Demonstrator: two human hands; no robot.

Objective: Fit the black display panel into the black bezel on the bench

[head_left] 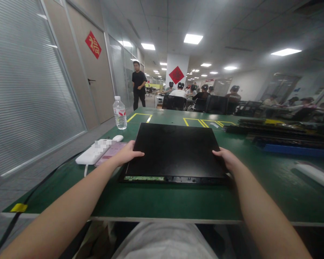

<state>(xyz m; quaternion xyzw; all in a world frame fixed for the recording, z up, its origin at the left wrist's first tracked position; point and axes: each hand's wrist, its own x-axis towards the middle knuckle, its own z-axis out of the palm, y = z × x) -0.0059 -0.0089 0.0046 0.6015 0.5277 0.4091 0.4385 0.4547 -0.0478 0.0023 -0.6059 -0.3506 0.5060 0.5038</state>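
A flat black display panel (pixel 176 149) lies in front of me over the green table, its dark face up. My left hand (pixel 129 153) grips its left edge, thumb on top and fingers hidden beneath. On the opposite edge my right hand (pixel 227 158) holds it the same way. Along the near side a strip of green circuit board (pixel 144 178) shows, beside a dark frame edge (pixel 194 180) under the panel. Whether the panel rests fully on that frame cannot be told.
Left of the panel are a white power strip (pixel 90 154), a purple phone-like item (pixel 108 154), a white mouse (pixel 118 138) and a water bottle (pixel 120 114). Dark strips (pixel 270 131) and a blue bar (pixel 288 150) lie right. A person (pixel 139 84) stands beyond the green table (pixel 178 205).
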